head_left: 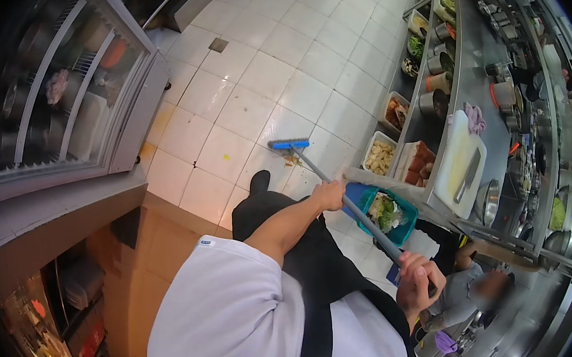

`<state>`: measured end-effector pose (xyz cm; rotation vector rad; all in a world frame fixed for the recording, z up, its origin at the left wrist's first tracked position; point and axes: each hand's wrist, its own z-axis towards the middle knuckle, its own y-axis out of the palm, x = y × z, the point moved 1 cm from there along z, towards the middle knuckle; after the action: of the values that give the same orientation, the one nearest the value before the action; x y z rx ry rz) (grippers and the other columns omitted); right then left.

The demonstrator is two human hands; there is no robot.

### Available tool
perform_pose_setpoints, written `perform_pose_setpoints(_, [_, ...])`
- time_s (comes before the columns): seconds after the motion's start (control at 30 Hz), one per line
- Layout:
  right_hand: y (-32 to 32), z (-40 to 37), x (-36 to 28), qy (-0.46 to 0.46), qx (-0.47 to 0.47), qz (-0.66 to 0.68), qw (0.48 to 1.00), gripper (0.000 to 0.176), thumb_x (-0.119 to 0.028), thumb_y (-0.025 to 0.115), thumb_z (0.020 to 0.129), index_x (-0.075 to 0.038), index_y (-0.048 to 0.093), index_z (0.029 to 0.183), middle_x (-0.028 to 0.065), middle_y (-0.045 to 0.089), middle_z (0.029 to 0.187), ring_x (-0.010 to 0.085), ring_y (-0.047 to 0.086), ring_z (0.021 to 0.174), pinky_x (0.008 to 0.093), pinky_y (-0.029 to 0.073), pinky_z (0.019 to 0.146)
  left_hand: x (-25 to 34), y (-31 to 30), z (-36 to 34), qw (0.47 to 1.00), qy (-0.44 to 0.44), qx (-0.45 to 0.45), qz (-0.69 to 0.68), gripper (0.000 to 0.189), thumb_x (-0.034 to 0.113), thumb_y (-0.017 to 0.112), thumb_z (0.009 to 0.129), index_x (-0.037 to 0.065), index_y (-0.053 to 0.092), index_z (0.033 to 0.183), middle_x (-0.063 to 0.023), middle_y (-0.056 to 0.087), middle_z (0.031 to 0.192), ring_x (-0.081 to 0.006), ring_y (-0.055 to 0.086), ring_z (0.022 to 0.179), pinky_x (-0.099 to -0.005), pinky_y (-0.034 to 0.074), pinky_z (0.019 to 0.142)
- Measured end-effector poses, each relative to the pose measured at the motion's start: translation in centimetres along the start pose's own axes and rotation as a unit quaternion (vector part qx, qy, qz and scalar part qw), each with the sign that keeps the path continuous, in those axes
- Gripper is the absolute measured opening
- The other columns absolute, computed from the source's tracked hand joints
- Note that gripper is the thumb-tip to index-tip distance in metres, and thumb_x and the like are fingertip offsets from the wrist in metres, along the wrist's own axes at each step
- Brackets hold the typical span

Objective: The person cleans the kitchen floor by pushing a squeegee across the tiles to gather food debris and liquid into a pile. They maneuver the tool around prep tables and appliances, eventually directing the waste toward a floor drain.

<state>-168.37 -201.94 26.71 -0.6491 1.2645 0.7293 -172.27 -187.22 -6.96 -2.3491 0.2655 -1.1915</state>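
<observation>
Both of my hands are wrapped round a long grey pole (pixel 375 229). My left hand (pixel 328 195) grips it partway down, and my right hand (pixel 420 281) closes round its upper end. At the far end, a blue brush head (pixel 289 144) rests on the white tiled floor (pixel 266 77). Small brownish scraps (pixel 292 159) lie on the tiles just beside the head. Near the pole's middle stands a teal bin (pixel 410 216) holding green and pale food waste.
A glass-door fridge (pixel 125 118) stands at the left. Along the right runs a steel counter (pixel 469 44) with food tubs, a white cutting board (pixel 453 162) and a knife (pixel 467 176). Another person (pixel 459 292) is at the lower right.
</observation>
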Motion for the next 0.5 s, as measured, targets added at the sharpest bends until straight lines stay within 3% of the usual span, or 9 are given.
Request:
perform_pose_setpoints(0.1, [0.4, 0.3, -2.4, 0.007, -0.004, -0.007, 1.0, 0.029, -0.01, 0.062, 0.092, -0.003, 0.047, 0.068, 0.0123, 0.052, 0.062, 0.0234, 0.052, 0.06, 0.0466, 0.048, 0.074, 0.4, -1.5, -1.1, 0.998, 0.043, -0.03, 0.023, 0.036, 0.036, 0.074, 0.081, 0.014, 0.076, 0.109, -0.0155, 0.072, 0.114, -0.0378, 0.07, 0.109, -0.0548, 0.055, 0.086])
perform_pose_setpoints(0.2, [1.7, 2.0, -3.8, -0.017, 0.004, 0.023, 1.0, 0.03, -0.01, 0.06, 0.093, -0.003, 0.044, 0.069, 0.0109, 0.05, 0.059, 0.0217, 0.05, 0.059, 0.0458, 0.047, 0.072, 0.6, -4.1, -1.6, 0.995, 0.077, -0.014, 0.067, 0.036, 0.036, 0.073, 0.08, 0.012, 0.077, 0.106, -0.0162, 0.074, 0.11, -0.0346, 0.072, 0.105, -0.0558, 0.055, 0.083])
perform_pose_setpoints(0.33, [4.1, 5.6, -2.5, -0.075, -0.03, 0.059, 0.995, 0.031, -0.01, 0.057, 0.096, -0.005, 0.043, 0.068, 0.0094, 0.047, 0.059, 0.0202, 0.047, 0.059, 0.0453, 0.046, 0.07, -1.1, -9.8, -0.1, 0.992, 0.005, 0.117, 0.051, 0.034, 0.029, 0.073, 0.08, 0.008, 0.075, 0.106, -0.0182, 0.07, 0.116, -0.0385, 0.07, 0.107, -0.0565, 0.055, 0.085])
perform_pose_setpoints(0.5, [8.2, 10.6, 4.2, -0.104, 0.001, 0.087, 0.991, 0.03, -0.004, 0.053, 0.096, -0.003, 0.044, 0.067, 0.0079, 0.048, 0.062, 0.0198, 0.049, 0.062, 0.0441, 0.05, 0.073, -2.2, -17.1, 2.5, 0.961, -0.064, 0.268, -0.034, 0.036, 0.022, 0.073, 0.085, 0.005, 0.066, 0.116, -0.0192, 0.062, 0.126, -0.0427, 0.064, 0.116, -0.0553, 0.054, 0.092])
